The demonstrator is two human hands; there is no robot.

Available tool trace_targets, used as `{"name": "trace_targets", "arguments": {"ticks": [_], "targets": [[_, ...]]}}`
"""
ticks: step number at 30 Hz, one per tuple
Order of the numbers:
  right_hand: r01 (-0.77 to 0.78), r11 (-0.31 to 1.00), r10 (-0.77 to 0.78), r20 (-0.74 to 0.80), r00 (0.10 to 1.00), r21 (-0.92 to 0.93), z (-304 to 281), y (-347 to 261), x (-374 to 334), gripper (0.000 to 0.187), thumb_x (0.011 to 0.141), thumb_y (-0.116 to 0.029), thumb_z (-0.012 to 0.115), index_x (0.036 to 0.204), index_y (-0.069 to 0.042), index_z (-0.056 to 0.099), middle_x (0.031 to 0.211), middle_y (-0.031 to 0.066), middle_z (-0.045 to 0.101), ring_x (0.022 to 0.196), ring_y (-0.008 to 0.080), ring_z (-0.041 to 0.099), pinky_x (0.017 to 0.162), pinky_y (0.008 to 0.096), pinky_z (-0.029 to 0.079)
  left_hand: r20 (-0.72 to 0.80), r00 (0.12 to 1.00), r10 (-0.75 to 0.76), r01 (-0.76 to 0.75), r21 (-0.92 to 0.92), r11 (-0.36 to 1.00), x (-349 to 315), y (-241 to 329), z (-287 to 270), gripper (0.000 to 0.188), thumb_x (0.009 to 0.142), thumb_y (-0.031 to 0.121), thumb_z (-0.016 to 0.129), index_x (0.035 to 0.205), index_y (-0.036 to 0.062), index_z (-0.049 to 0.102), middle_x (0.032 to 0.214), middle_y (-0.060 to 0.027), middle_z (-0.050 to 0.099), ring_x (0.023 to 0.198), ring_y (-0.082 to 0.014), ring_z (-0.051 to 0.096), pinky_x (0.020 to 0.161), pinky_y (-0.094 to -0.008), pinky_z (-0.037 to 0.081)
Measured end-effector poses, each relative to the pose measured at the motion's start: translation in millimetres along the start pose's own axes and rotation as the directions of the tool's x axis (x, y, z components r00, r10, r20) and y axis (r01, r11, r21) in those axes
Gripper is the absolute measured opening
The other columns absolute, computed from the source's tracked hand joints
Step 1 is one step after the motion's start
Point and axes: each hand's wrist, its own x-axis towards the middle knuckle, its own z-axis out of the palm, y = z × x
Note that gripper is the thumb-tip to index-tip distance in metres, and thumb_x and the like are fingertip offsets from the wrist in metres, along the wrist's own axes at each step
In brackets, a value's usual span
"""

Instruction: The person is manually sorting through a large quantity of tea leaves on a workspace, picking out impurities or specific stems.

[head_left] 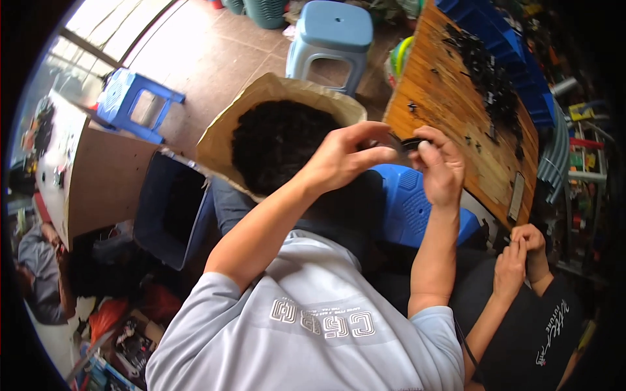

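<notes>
In front of my chest, both hands come together around a small dark curved piece [411, 141], too small to name more exactly. My left hand [345, 153] pinches one end between thumb and fingers, near the rim of a large brown paper sack [212, 140]. Dark loose pieces [280, 146] fill that sack, which stands open before my knees. My right hand [440, 166] grips the other end with bent fingers, beside the edge of a wooden table [450, 111]. The fingers partly hide the piece.
Black parts [489, 78] lie scattered on the wooden table beside blue bins [495, 32]. A co-worker's hands [515, 260] work at its near corner. Blue stools [140, 101] and a light blue stool [336, 26] stand around. A blue tub [199, 228] sits to my left.
</notes>
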Motion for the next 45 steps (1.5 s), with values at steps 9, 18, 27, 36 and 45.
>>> {"name": "trace_targets", "arguments": {"ticks": [9, 18, 27, 36, 45], "targets": [[0.066, 0.996, -0.066, 0.01, 0.998, -0.054, 65.0, 26.8, -9.4, 0.022, 0.093, -0.005, 0.054, 0.112, 0.002, 0.063, 0.103, 0.0082, 0.06, 0.073, 0.0107, 0.056, 0.06, 0.0233, 0.046, -0.076, 0.859, 0.506, -0.365, 0.601, 0.711, -16.7, -4.5, -11.2, 0.011, 0.088, 0.005, 0.063, 0.097, -0.001, 0.06, 0.079, -0.0145, 0.064, 0.068, -0.022, 0.065, 0.061, -0.03, 0.051], [-0.037, 0.991, 0.027, 0.079, 0.997, 0.128, 66.9, 33.7, -13.2, 0.02, 0.09, -0.004, 0.052, 0.107, 0.003, 0.06, 0.077, 0.0027, 0.059, 0.063, 0.0083, 0.05, 0.06, 0.0211, 0.042, -0.078, 0.816, 0.573, -0.407, 0.626, 0.665, -24.6, -12.8, -4.3, 0.014, 0.079, 0.001, 0.063, 0.079, 0.0023, 0.049, 0.068, -0.0127, 0.054, 0.061, -0.0315, 0.056, 0.055, -0.0377, 0.045], [-0.094, 0.983, 0.078, 0.104, 0.992, 0.159, 70.5, 33.0, -9.8, 0.017, 0.087, -0.003, 0.052, 0.1, 0.001, 0.062, 0.08, 0.0015, 0.058, 0.062, 0.0064, 0.048, 0.056, 0.0203, 0.04, -0.094, 0.775, 0.625, -0.393, 0.703, 0.593, -30.5, -16.2, -5.5, 0.017, 0.074, -0.006, 0.062, 0.08, 0.0035, 0.049, 0.067, -0.0108, 0.052, 0.061, -0.031, 0.055, 0.054, -0.0372, 0.043], [-0.106, 0.99, 0.098, 0.088, 0.991, 0.089, 73.0, 32.8, -10.7, 0.018, 0.085, -0.002, 0.053, 0.101, 0.0, 0.061, 0.088, 0.0021, 0.057, 0.063, 0.006, 0.048, 0.055, 0.0197, 0.039, -0.084, 0.81, 0.58, -0.419, 0.61, 0.673, -36.4, -21.5, -15.5, 0.012, 0.081, -0.005, 0.06, 0.089, 0.0013, 0.054, 0.076, -0.0122, 0.058, 0.064, -0.0284, 0.057, 0.058, -0.0336, 0.046], [-0.195, 0.976, 0.214, 0.247, 0.945, -0.098, 49.8, 26.5, -6.7, 0.017, 0.092, -0.01, 0.062, 0.103, 0.002, 0.06, 0.078, 0.0047, 0.065, 0.062, 0.0071, 0.055, 0.055, 0.019, 0.044, -0.005, 0.985, -0.175, 0.154, -0.459, 0.875, -40.5, -8.5, -23.8, 0.024, 0.094, 0.016, 0.06, 0.112, 0.0008, 0.059, 0.088, -0.0019, 0.061, 0.074, -0.0084, 0.056, 0.063, -0.0226, 0.047]]}}
